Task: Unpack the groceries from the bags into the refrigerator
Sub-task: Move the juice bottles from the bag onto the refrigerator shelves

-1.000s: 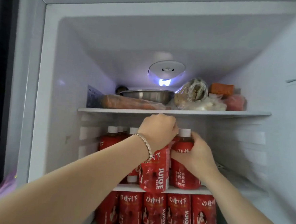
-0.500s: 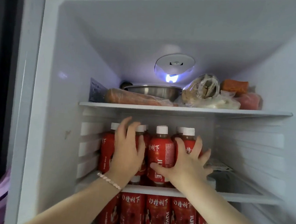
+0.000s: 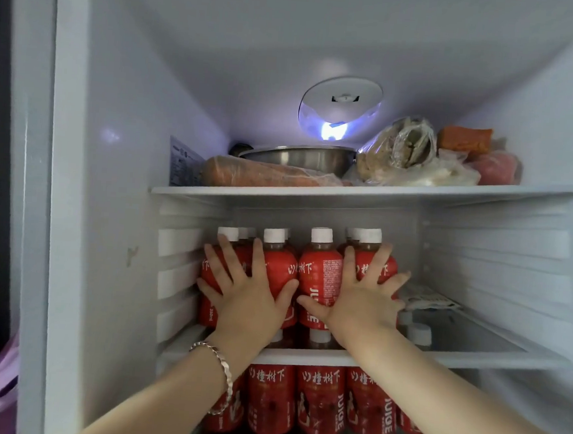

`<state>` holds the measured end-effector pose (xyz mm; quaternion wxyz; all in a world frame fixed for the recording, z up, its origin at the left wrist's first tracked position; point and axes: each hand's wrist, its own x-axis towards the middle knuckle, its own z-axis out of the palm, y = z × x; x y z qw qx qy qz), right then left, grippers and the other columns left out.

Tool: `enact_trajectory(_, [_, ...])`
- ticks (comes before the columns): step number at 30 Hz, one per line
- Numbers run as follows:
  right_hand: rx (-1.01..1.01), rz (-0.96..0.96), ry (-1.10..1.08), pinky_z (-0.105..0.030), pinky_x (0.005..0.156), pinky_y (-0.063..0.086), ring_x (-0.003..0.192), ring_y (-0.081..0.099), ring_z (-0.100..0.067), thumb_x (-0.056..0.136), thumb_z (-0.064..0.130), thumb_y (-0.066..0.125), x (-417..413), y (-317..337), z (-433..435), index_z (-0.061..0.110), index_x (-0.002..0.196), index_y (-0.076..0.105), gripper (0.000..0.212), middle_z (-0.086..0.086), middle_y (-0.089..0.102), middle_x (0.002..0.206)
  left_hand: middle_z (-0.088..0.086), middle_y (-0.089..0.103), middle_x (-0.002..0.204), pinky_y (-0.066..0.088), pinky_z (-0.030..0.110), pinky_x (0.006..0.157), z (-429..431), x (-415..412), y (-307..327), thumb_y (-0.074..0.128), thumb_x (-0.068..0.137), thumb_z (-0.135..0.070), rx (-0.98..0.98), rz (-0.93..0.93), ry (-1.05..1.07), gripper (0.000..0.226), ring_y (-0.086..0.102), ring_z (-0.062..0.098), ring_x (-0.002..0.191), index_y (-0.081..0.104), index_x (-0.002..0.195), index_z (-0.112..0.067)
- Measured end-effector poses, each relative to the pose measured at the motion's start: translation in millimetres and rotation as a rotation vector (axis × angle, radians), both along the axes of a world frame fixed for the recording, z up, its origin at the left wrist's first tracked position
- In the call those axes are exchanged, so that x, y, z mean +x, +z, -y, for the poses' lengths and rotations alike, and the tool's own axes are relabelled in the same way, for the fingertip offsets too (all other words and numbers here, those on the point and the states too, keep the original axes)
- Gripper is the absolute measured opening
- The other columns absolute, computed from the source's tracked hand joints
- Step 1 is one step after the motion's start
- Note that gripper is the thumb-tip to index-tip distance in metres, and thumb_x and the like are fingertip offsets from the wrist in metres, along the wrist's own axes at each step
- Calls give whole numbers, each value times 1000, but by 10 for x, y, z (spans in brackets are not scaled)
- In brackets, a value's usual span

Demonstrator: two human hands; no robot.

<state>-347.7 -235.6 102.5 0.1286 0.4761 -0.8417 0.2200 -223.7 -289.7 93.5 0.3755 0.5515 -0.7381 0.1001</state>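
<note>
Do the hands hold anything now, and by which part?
Nothing is gripped. The left hand and right hand press flat against the red bodies of the juice bottles.

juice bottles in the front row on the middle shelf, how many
4: leftmost and second behind the left hand, third between the hands, fourth behind the right hand. Caps behind suggest hidden rows.

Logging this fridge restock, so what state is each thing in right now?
left hand: open, flat against middle-shelf bottles
right hand: open, flat against them too
middle-shelf bottles: upright, capped
lower bottles: upright
fridge light: lit
carrot: wrapped, lying on top shelf
</note>
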Motion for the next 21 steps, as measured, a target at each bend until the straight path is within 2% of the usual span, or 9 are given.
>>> enact_trajectory(5, [-75,81,79,-61,108,21,138,-13,-52,70,79,50,-1,-25,-83,35,147,-17,111,-12,-41,146,22,-34,147,0,64,109,-22,19,29,36,85,-68,22,11,-25,87,-30,44,135,-10,149,-31])
enact_trajectory(8, [-21,71,73,-57,106,29,139,1,-50,77,65,58,40,-7,-246,36,146,-18,107,-13,-41,146,25,-30,149,2,65,109,-69,28,41,32,87,-67,17,59,-2,86,-27,47,135,-12,149,-26])
enact_trajectory(10, [-11,43,94,-49,101,41,133,30,-44,85,49,59,80,-8,-428,29,150,3,88,-22,-9,155,25,-25,151,0,66,108,-137,78,40,29,91,-62,4,145,20,82,-22,46,137,-11,149,-22])
enact_trajectory(12, [-91,-10,173,-36,81,51,106,58,-28,89,37,54,120,-21,-728,19,130,46,45,-13,52,131,21,-17,154,-1,64,109,-321,158,31,29,95,-54,19,242,20,73,-15,41,142,-2,150,-17])
enact_trajectory(13, [-130,-46,219,-31,71,49,92,63,-21,91,34,51,146,-28,-878,18,111,58,27,-4,65,109,20,-13,155,-1,61,111,-427,199,26,32,96,-48,21,299,5,68,-11,37,143,6,150,-15])
enact_trajectory(15, [-118,-137,286,-27,62,44,78,63,-17,93,31,47,191,-64,-1214,17,90,65,23,2,68,86,15,1,156,7,54,114,-764,279,-1,39,96,-37,22,395,-73,52,2,33,144,30,142,-16])
enact_trajectory(17, [-82,-192,357,-26,58,42,73,62,-17,93,28,46,212,-122,-1495,16,87,66,24,2,67,82,10,32,144,30,42,108,-1134,347,-53,41,95,-29,8,377,-180,33,33,27,130,52,123,-17])
enact_trajectory(18, [-68,-196,389,-26,56,41,72,62,-18,93,28,46,220,-168,-1611,15,85,65,24,1,67,81,7,48,128,41,36,95,-1311,378,-81,40,94,-26,13,330,-233,25,48,23,113,58,109,-16])
enact_trajectory(21, [32,-222,457,-28,57,43,72,61,-23,91,27,46,263,-365,-1959,14,76,61,24,-1,63,77,-1,61,88,44,29,68,-1879,448,-199,37,94,-26,98,278,-246,22,55,18,75,52,80,-18])
